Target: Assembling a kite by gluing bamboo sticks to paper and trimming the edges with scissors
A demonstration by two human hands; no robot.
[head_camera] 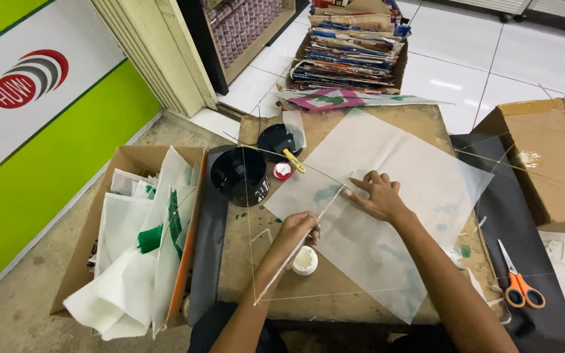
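Thin translucent white paper sheet (387, 196) lies flat on brown wooden board (335, 294). Our right hand (377, 195) presses it, fingers spread. Our left hand (297, 230) pinches slim bamboo stick (295, 252). Small white glue pot (305, 260) just beside.

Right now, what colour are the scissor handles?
Orange, on the scissors at the lower right in the head view.
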